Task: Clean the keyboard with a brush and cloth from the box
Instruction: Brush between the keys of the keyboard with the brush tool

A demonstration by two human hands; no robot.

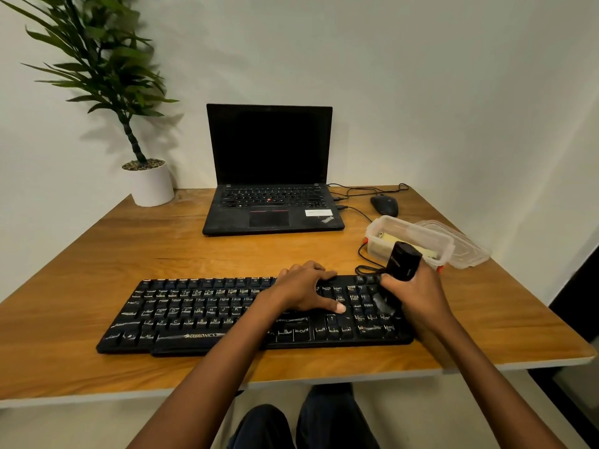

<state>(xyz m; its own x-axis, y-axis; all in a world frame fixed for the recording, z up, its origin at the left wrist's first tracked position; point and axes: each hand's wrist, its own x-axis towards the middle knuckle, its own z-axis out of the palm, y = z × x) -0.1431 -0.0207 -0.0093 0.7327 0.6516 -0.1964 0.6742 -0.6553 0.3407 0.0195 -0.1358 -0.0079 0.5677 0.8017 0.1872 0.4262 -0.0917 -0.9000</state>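
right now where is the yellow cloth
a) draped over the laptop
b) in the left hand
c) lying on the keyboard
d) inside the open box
d: the yellow cloth lies inside the clear box, whose lid sits beside it. The left hand only rests flat on the keyboard, and the right hand grips the brush.

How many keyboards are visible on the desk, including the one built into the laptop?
2. The separate black keyboard lies near the front edge, under the left hand. The other belongs to the open laptop at the back. No further one shows.
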